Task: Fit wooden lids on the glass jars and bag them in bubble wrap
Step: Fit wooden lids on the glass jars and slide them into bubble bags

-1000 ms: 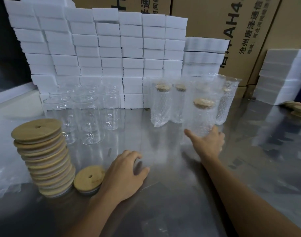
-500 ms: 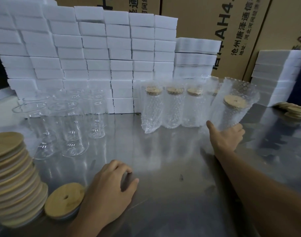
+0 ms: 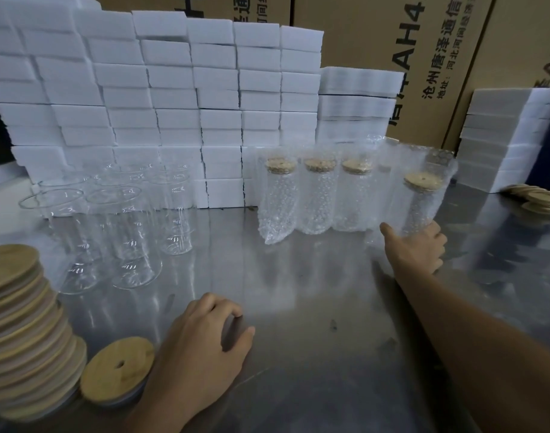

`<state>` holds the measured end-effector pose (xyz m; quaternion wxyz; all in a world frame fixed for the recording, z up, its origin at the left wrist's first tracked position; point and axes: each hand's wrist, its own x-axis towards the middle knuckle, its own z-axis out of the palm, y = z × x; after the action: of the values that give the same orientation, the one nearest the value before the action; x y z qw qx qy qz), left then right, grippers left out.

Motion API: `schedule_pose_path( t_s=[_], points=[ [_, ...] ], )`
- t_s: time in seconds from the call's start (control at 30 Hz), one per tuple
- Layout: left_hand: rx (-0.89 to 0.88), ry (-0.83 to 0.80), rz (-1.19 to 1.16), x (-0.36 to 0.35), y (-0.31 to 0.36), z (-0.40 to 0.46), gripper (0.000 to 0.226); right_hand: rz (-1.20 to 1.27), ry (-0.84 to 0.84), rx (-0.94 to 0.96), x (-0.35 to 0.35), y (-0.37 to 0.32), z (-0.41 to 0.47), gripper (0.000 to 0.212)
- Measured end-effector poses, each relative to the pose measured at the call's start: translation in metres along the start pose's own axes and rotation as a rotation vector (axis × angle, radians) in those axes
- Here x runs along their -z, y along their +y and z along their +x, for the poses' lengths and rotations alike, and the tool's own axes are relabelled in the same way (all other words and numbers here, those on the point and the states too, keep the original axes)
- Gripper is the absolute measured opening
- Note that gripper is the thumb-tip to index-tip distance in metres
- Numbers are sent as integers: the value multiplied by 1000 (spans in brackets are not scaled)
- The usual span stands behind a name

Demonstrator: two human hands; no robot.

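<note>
Rightward, right hand (image 3: 415, 248) gripping wrapped jar (image 3: 422, 198)

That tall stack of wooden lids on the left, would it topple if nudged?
Probably: the lid stack already leans and its discs sit offset. The lids look thin and smooth, so they would likely slide apart rather than fall as one.

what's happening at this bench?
A person is packing glass jars. The right hand grips a lidded, bubble-wrapped jar at the end of a row of three wrapped jars. The left hand rests on the steel table beside a loose wooden lid. Bare jars still wait.
</note>
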<state>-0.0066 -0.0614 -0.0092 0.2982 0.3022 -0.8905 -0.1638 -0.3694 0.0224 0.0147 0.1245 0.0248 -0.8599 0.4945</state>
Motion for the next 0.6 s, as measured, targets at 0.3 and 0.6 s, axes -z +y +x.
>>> schedule_pose_path(
  t_s=[0.3,0.6],
  points=[
    [-1,-5,19,0,1,-1,18,34,-51,-14,1,1,-2,98],
    [9,-13,83,1,5,0,20,113,1,1,8,-1,-32,94]
  ],
)
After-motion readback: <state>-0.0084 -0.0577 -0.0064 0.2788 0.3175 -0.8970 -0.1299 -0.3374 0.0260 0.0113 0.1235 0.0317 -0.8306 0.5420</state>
